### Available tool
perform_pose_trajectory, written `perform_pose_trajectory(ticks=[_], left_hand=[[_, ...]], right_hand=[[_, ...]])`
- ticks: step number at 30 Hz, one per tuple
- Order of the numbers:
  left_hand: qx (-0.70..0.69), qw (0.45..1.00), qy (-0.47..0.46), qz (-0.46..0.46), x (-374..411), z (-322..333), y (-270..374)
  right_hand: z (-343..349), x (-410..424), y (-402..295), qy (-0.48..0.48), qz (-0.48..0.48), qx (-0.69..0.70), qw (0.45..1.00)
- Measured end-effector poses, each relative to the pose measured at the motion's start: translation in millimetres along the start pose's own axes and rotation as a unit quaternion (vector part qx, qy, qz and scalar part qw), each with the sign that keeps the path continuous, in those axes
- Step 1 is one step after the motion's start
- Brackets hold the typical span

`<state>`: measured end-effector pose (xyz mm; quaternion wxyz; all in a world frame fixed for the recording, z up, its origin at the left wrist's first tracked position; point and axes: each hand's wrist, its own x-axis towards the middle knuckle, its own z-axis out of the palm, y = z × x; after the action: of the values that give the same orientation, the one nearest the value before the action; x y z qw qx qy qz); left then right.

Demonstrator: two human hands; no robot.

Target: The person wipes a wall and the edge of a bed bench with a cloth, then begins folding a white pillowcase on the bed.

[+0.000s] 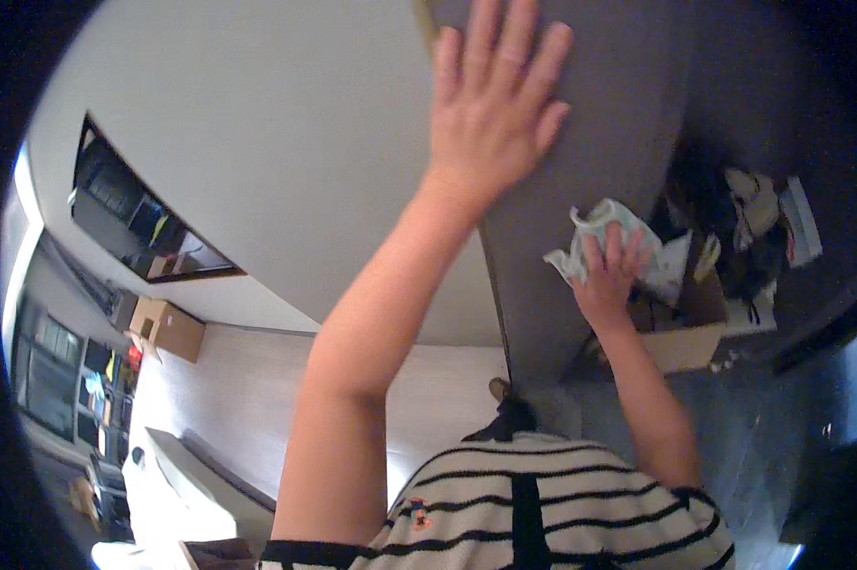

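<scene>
My left hand [489,114] reaches far forward with its fingers spread, flat against the edge region where a pale wall [257,128] meets a dark grey panel [585,92]. It holds nothing. Lower and to the right, my right hand [609,274] presses on a crumpled whitish cloth [603,221] against the dark panel, its fingers spread over the fabric. Part of the cloth is hidden under the fingers.
An open cardboard box [685,348] and heaped small items stand beyond my right hand. At left are a dark-framed wall mirror [143,214], another cardboard box [175,331] on the pale floor [257,385], and shelves with goods [104,392].
</scene>
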<state>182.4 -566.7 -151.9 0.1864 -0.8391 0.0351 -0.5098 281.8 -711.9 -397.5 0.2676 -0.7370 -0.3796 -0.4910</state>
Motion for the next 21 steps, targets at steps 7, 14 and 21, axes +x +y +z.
perform_pose_trajectory(ticks=[7,14,21], left_hand=[[-0.036,0.994,0.098,0.024,-6.5,29.7,-34.8],[0.019,0.986,0.165,0.008,-3.7,55.5,-69.0],[0.006,0.979,0.199,0.034,4.3,59.2,-91.2]], right_hand=[[-23.1,165.3,-28.6,0.140,-0.046,0.028,0.989],[34.7,140.2,-61.1,0.086,-0.030,-0.004,0.996],[72.2,40.8,-85.2,-0.171,-0.158,-0.013,0.972]])
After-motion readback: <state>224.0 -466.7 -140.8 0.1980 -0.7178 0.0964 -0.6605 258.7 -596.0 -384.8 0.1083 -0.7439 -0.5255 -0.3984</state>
